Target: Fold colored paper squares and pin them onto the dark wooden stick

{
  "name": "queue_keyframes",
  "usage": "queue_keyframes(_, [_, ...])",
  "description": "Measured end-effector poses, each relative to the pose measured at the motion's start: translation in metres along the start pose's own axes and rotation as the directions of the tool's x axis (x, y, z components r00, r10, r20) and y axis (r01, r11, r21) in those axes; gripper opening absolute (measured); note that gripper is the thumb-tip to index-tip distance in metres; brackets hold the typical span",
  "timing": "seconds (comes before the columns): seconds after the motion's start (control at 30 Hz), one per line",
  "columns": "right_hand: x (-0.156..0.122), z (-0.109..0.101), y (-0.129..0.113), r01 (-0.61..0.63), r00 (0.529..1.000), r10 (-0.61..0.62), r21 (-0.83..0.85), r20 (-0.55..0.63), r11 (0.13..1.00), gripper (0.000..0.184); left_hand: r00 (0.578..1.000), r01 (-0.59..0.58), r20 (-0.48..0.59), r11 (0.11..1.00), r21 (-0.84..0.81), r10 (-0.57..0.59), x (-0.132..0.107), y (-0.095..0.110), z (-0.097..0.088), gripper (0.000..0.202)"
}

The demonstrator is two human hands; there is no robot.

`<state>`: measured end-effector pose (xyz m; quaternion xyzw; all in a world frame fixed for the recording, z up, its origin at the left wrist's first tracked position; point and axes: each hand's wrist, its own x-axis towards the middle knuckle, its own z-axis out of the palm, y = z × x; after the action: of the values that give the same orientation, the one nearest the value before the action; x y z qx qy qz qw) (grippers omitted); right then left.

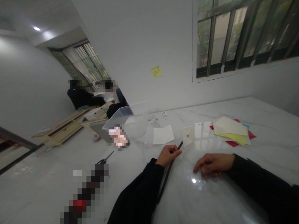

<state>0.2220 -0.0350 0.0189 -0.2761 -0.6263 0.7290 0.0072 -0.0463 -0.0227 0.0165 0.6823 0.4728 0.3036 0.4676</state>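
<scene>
My left hand (167, 156) grips a long dark strip (168, 169), perhaps a ruler, which runs across the white marble table (149, 183) from near a small cream paper piece (188, 135) towards me. That piece has a dark dot-like hole. My right hand (211, 165) rests on the marble to the right, loosely curled, with nothing visible in it. A white paper sheet (163, 134) lies just beyond my left hand. A stack of coloured paper (231, 131) in cream, yellow, red and blue lies beyond my right hand.
A clear plastic box (119, 119) stands at the table's far left, with a blurred pink object (118, 137) near it. Scissors (105, 159) and a blurred dark object (85, 196) lie at the left. Two seated people (80, 95) work further back.
</scene>
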Motion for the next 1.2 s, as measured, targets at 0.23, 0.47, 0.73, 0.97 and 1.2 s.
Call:
queue_keyframes(0.23, [0.019,-0.016,0.013,0.112,0.908,-0.124,-0.054,-0.4,0.992,0.041,1.0,0.009,-0.027,1.0,0.002,-0.009,0.001,0.0,0.002,0.044])
queue_keyframes(0.47, [0.041,-0.055,0.022,0.115,0.653,-0.18,-0.139,-0.735,0.984,0.047,0.999,0.015,-0.036,1.0,-0.006,-0.016,0.003,-0.002,0.001,0.047])
queue_keyframes(0.73, [0.044,-0.074,0.011,0.198,0.468,-0.21,-0.13,-0.859,0.972,0.079,0.999,-0.02,-0.037,0.998,-0.067,0.018,0.006,-0.004,0.0,0.05])
queue_keyframes(0.97, [0.024,0.0,-0.029,0.012,0.949,-0.014,0.008,0.315,1.0,0.054,0.993,0.005,-0.115,0.989,-0.151,-0.022,0.008,-0.013,-0.003,0.047])
queue_keyframes(1.2, [0.042,0.007,-0.015,0.081,0.983,-0.125,0.294,0.134,0.952,0.044,0.991,0.003,-0.132,0.976,-0.218,-0.032,0.01,-0.018,-0.005,0.045])
